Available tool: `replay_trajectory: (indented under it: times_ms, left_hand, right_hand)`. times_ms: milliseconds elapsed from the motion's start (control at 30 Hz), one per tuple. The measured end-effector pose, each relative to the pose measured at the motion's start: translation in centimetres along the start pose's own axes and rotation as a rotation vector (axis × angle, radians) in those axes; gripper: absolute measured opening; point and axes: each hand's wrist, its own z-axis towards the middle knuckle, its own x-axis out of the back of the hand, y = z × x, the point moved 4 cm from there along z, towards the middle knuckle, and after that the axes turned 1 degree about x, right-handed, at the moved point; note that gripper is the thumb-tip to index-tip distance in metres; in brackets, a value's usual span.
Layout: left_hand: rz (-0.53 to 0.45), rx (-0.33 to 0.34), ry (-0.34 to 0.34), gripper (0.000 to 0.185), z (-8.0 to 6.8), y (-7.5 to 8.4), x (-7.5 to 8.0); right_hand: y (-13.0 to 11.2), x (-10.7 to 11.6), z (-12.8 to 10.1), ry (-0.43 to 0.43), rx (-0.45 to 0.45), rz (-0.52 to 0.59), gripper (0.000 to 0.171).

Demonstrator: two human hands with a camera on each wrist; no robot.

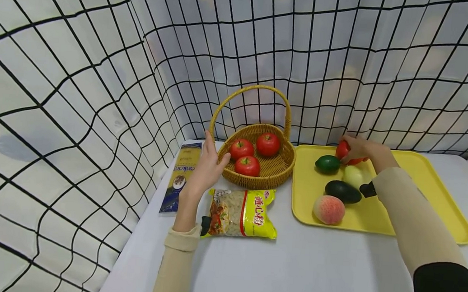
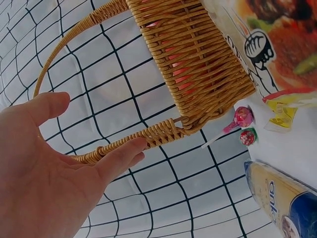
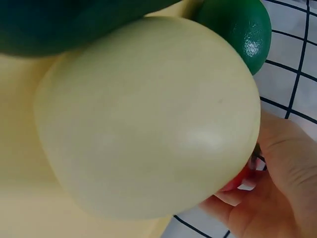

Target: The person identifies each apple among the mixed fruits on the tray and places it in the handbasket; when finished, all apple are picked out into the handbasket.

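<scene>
From the head view, a red tomato [image 1: 343,150] is being gripped at the far edge of the yellow tray [image 1: 431,178] by the right hand [image 1: 362,150], its fingers curled round the fruit. A lime [image 1: 328,164], a pale onion [image 1: 354,176], an avocado [image 1: 342,191] and a peach [image 1: 329,209] are lying just beside it on the tray. The wicker basket [image 1: 274,171], with three tomatoes inside, is being touched at its rim by the left hand [image 1: 209,167], fingers straight and holding nothing. A pasta bag [image 1: 239,213] is lying in front.

In the left wrist view, the flat palm [image 2: 44,183] is being held against the basket handle [image 2: 124,146].

In the right wrist view, the tomato [image 3: 237,182] is mostly being hidden by the onion [image 3: 148,119]; the fingers [image 3: 282,188] are being kept wrapped around it. It is judged light, smooth and rather slippery, best held round its middle.
</scene>
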Motion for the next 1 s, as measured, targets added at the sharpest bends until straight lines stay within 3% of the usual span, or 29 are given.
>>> replay_trajectory:
  times_ms: [100, 200, 367, 600, 833, 933, 1000]
  left_hand:
    - [-0.002, 0.011, -0.011, 0.093, 0.0, -0.2, -0.3]
    - [0.001, 0.014, -0.021, 0.093, -0.1, -0.3, -0.4]
    - [0.001, 0.018, -0.013, 0.093, -0.1, -0.5, 0.0]
    - [-0.006, 0.012, -0.028, 0.094, 0.1, -0.2, 0.1]
    - [-0.016, 0.0, -0.007, 0.093, 0.2, -0.2, 0.4]
    - [-0.013, -0.004, -0.005, 0.092, 0.1, -0.3, 0.4]
    - [-0.009, -0.005, -0.004, 0.092, 0.1, -0.3, 0.3]
  right_hand:
    - [-0.1, 0.3, -0.6, 0.04, 0.018, -0.053, 0.075]
    - [-0.3, 0.8, -1.4, 0.147, 0.044, -0.08, 0.076]
    - [-1.8, 1.2, -4.2, 0.342, 0.073, 0.073, 0.087]
    - [-4.5, 1.4, -11.0, 0.624, 0.101, 0.222, 0.092]
    - [-8.0, 2.4, -17.9, 0.949, 0.276, 0.376, 0.093]
    - [-9.3, 2.6, -20.3, 1.042, 0.381, 0.444, 0.097]
    - [-10.1, 2.8, -21.4, 1.068, 0.5, 0.533, 0.098]
